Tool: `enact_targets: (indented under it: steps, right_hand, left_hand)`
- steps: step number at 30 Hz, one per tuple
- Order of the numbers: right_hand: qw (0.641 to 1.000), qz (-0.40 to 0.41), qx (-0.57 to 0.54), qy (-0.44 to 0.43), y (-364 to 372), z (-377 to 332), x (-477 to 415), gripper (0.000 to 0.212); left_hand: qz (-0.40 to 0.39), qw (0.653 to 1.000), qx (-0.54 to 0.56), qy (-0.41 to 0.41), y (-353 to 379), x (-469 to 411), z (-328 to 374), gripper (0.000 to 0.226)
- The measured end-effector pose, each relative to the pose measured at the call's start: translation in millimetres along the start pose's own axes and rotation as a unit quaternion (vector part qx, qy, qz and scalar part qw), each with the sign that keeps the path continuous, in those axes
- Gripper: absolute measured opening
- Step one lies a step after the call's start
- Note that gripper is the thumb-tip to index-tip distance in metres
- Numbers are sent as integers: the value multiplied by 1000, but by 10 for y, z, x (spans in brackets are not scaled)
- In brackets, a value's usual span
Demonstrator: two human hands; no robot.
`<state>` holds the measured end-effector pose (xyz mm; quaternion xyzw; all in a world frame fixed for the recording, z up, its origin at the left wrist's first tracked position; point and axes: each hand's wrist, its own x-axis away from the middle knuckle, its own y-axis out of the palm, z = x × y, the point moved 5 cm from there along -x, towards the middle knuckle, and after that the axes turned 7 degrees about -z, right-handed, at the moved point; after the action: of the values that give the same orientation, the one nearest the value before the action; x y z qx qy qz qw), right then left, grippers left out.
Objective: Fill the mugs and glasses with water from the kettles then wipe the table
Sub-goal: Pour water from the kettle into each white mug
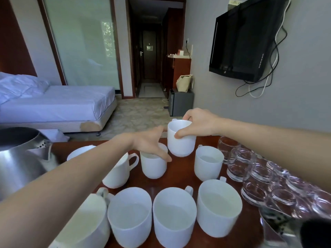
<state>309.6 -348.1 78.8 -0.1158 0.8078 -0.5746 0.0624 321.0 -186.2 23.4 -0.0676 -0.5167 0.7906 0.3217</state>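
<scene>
The dark red-brown wooden bench holds all the things. At 9 o'clock stands a big shiny steel kettle with its lid off and its spout pointing to 3 o'clock. What is inside cannot be seen. A second steel kettle peeks in at 5 o'clock, mostly hidden and blurry.

At 3 o'clock is a bunch of clear round glasses, packed close together. They look blurry, so water in them cannot be told.

Round white mugs stand upright with open tops facing up. Along the near row at 6 o'clock, the middle-left white mug, the middle white mug and the right white mug each show water inside. The small white mug behind them has water too.

The far white mug at 12 o'clock is lifted a little off the bench and stands straight up. The right hand pinches it at the rim, thumb on the near side, fingers over the back. Its handle points away, to 11 o'clock. Its inside cannot be seen well.

The left hand is spread open, fingers reaching to the right. It touches the far mug's left side and lies over the top of the centre white mug.
</scene>
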Motion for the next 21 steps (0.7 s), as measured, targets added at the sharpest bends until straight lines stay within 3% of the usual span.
enact_targets:
  steps: [2,4,7,12,16,19,21]
  right_hand:
    - [1000,-10,20,4,56,31,-31,72]
    - [999,-21,26,2,101,41,-45,86]
    - [999,-30,25,-3,170,79,-51,95]
    - [998,-53,31,-7,306,109,-47,91]
    - [996,-79,52,6,406,115,-82,97]
    - [992,-104,73,17,488,139,-117,80]
    - [991,-110,78,18,543,148,-101,71]
  left_hand:
    - [-58,996,-58,-19,67,-5,-114,104]
    - [-85,992,-93,-25,122,1,-151,90]
    - [-55,987,-152,-17,126,-14,-121,76]
    - [-35,989,-141,-1,147,-31,-101,70]
    - [-55,989,-138,-16,165,-41,-147,78]
    - [-51,985,-154,-52,194,-54,-186,105]
    - [-42,986,-148,-56,193,-63,-186,110]
